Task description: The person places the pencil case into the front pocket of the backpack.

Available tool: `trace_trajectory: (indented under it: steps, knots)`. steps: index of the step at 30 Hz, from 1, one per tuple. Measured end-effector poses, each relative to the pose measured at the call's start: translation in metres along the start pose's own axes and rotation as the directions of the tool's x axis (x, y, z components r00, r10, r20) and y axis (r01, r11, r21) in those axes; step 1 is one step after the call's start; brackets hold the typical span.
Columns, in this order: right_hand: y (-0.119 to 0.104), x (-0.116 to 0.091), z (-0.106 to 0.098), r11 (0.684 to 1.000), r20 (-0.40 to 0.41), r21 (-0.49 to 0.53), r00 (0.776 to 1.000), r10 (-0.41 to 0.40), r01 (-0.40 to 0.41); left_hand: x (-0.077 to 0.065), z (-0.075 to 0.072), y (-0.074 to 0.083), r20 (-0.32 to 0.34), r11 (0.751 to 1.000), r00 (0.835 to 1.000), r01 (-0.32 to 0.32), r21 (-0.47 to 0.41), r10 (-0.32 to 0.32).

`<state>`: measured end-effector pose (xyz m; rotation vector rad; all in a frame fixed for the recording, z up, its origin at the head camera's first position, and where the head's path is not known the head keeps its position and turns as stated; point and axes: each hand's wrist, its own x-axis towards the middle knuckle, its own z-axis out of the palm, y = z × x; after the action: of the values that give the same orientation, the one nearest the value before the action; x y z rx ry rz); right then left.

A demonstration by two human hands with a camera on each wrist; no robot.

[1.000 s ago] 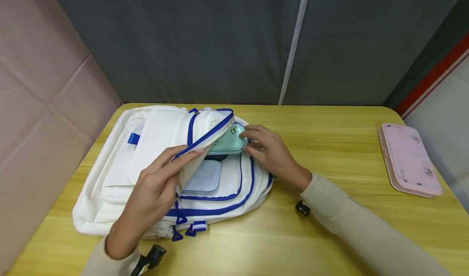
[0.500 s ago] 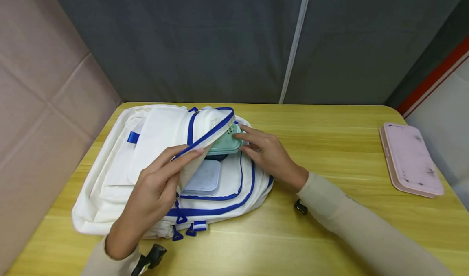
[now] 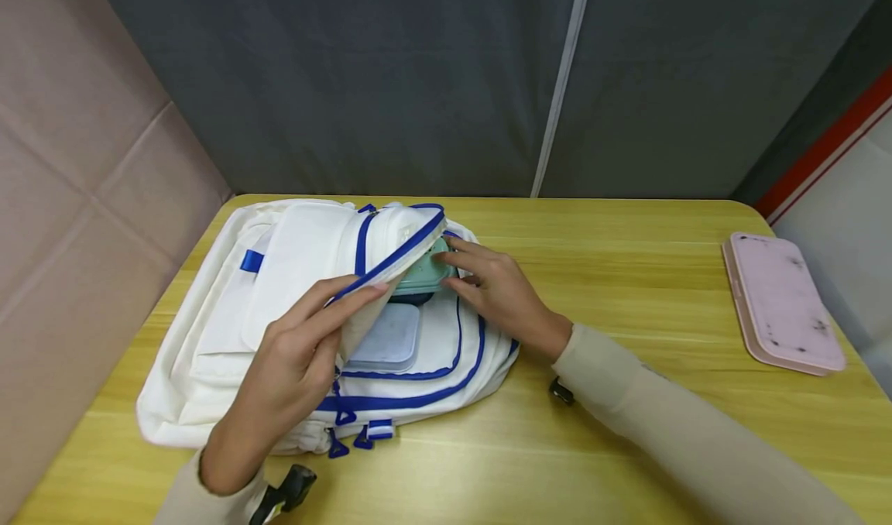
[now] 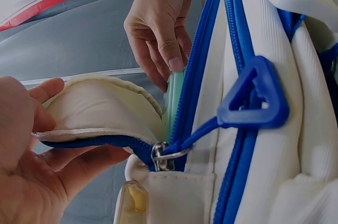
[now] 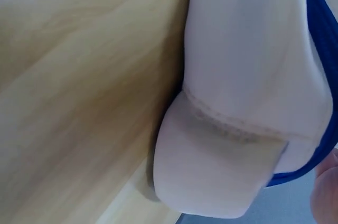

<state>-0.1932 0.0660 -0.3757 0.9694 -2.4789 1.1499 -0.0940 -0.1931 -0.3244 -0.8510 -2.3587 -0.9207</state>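
The green case (image 3: 421, 275) sits partway inside the open front pocket of the backpack, its near end showing past the lifted flap and the rest hidden behind it. The right hand (image 3: 498, 289) pinches that near end, thumb at its lower edge and fingertips on top. The left hand (image 3: 296, 347) pinches the free edge of the flap (image 3: 362, 327) between thumb and fingers, holding it up and away from the opening. Directly below the case is a dark item (image 3: 416, 299), too covered to identify, and nearer the person a pale bluish box (image 3: 390, 339) lies partly under the flap. The white backpack (image 3: 286, 269), trimmed with blue zips, lies flat on the wood-grain surface (image 3: 613, 254); a blue triangular zip pull (image 4: 256, 97) hangs beside the opening. Well apart, near the surface's right edge, lies a pink case (image 3: 783, 300) with dark marks. A dark grey curtain (image 3: 348, 84) stands behind.
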Motion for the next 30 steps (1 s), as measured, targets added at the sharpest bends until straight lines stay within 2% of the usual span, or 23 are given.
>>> trace_trajectory:
  steps: [9, 16, 22, 30]
  knots:
    - [-0.0038, 0.0061, 0.0042, 0.999, -0.006, -0.031, 0.999, -0.041, 0.041, -0.0014, -0.0009, 0.0017, 0.021, 1.0, 1.0, 0.007, 0.01, -0.007]
    - [-0.0054, 0.0079, 0.0068, 0.999, -0.024, -0.019, 0.999, -0.038, 0.038, -0.0017, -0.0004, 0.0014, 0.025, 1.0, 0.999, -0.026, -0.009, 0.026]
    - [-0.0058, 0.0086, 0.0095, 0.999, -0.029, -0.032, 0.999, -0.042, 0.041, -0.0024, -0.001, 0.0005, 0.02, 1.0, 0.999, -0.029, -0.004, 0.029]
    - [-0.0062, 0.0067, 0.0072, 0.996, 0.008, -0.079, 1.0, -0.029, 0.029, -0.0019, -0.0006, -0.0002, 0.014, 1.0, 1.0, -0.012, -0.001, 0.012]
